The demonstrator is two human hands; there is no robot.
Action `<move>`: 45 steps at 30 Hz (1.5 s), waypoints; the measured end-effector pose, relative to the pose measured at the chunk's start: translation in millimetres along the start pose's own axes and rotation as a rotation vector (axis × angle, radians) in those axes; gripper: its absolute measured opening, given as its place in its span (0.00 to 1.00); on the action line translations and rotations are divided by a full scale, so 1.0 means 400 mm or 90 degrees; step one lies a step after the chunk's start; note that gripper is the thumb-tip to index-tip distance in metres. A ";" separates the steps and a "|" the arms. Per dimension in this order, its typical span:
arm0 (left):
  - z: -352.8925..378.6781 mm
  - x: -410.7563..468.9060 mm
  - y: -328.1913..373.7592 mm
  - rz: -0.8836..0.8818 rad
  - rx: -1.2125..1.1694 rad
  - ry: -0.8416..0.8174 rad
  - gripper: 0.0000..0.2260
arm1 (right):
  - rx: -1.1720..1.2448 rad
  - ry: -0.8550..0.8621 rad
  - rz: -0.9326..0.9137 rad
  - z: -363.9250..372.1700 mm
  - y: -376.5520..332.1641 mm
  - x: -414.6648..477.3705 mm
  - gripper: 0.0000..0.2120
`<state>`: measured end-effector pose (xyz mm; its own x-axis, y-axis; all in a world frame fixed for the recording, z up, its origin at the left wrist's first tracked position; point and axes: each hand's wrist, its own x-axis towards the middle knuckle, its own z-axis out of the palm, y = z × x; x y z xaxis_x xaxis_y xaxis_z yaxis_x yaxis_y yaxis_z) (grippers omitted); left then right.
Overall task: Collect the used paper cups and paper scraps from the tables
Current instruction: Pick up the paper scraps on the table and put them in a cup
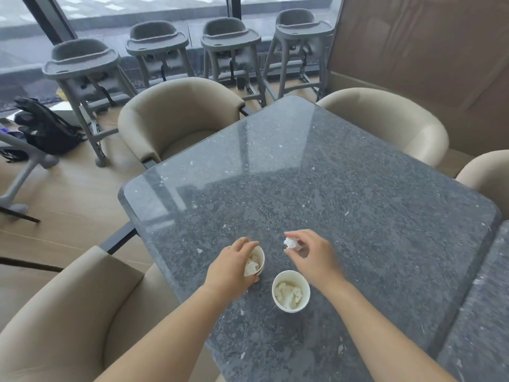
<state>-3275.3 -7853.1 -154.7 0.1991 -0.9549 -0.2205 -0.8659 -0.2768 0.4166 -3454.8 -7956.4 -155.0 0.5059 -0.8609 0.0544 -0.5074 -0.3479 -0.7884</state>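
Note:
Two white paper cups stand near the front of the dark speckled table (344, 194). My left hand (230, 268) grips the left paper cup (256, 261) from its left side, fingers curled over the rim; crumpled paper lies inside it. The right paper cup (291, 291) stands free and upright, also holding crumpled paper. My right hand (311, 256) pinches a small white crumpled paper scrap (291, 243) between thumb and fingers, just above the table, behind the right cup.
Beige armchairs surround the table: one at the near left (82, 312), one at the far left (176, 117), two on the right (391, 119). Several grey high chairs (82, 67) stand by the window. A black backpack (46, 125) lies on the wooden floor at left.

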 end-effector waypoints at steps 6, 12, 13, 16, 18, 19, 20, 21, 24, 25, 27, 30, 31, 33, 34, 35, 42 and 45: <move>0.005 -0.107 -0.042 -0.021 -0.044 -0.027 0.44 | 0.014 -0.093 -0.042 0.063 -0.112 -0.072 0.19; -0.019 -0.185 -0.075 -0.015 -0.045 0.036 0.41 | -0.008 -0.112 -0.061 0.108 -0.160 -0.101 0.22; -0.025 -0.190 -0.075 -0.020 -0.043 0.037 0.40 | -0.015 -0.116 -0.067 0.112 -0.166 -0.101 0.23; -0.040 -0.197 -0.071 -0.028 -0.042 0.040 0.37 | -0.027 -0.131 -0.071 0.112 -0.173 -0.104 0.24; -0.044 -0.198 -0.066 -0.021 -0.036 0.048 0.35 | -0.029 -0.127 -0.065 0.102 -0.169 -0.109 0.23; -0.045 -0.197 -0.062 -0.013 -0.036 0.054 0.33 | -0.033 -0.120 -0.066 0.095 -0.165 -0.114 0.22; -0.045 -0.196 -0.059 -0.004 -0.039 0.063 0.30 | -0.041 -0.110 -0.066 0.086 -0.159 -0.119 0.21; -0.045 -0.194 -0.055 0.008 -0.043 0.073 0.27 | -0.050 -0.100 -0.065 0.077 -0.152 -0.126 0.21; -0.036 -0.184 -0.038 0.032 -0.036 0.077 0.19 | -0.063 -0.082 -0.042 0.048 -0.125 -0.151 0.19; -0.030 -0.181 -0.031 0.037 -0.024 0.064 0.19 | -0.067 -0.081 -0.035 0.038 -0.113 -0.161 0.17; -0.016 -0.172 -0.016 0.038 0.019 0.022 0.18 | -0.093 -0.083 -0.033 0.023 -0.091 -0.181 0.14; -0.002 -0.158 -0.005 0.019 0.066 -0.036 0.19 | -0.124 -0.093 -0.028 0.014 -0.069 -0.207 0.08; 0.001 -0.154 -0.003 0.014 0.078 -0.043 0.19 | -0.139 -0.099 -0.021 0.013 -0.063 -0.214 0.07; 0.006 -0.147 -0.003 0.006 0.111 -0.033 0.18 | -0.168 -0.114 -0.023 0.018 -0.051 -0.225 0.07; 0.007 -0.144 -0.004 0.005 0.125 -0.022 0.18 | -0.176 -0.121 -0.030 0.022 -0.046 -0.229 0.07; 0.007 -0.142 -0.005 0.006 0.136 -0.015 0.18 | -0.182 -0.126 -0.038 0.026 -0.043 -0.231 0.08; 0.010 -0.122 0.006 0.025 0.199 -0.046 0.18 | -0.205 -0.153 -0.061 0.044 -0.036 -0.229 0.09; 0.014 -0.115 0.008 0.042 0.210 -0.042 0.20 | -0.214 -0.156 -0.056 0.045 -0.034 -0.225 0.09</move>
<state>-3289.8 -7809.4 -148.4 0.1167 -0.9577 -0.2631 -0.9799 -0.1542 0.1267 -3480.7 -7867.5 -160.2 0.6880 -0.7227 -0.0666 -0.6331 -0.5528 -0.5419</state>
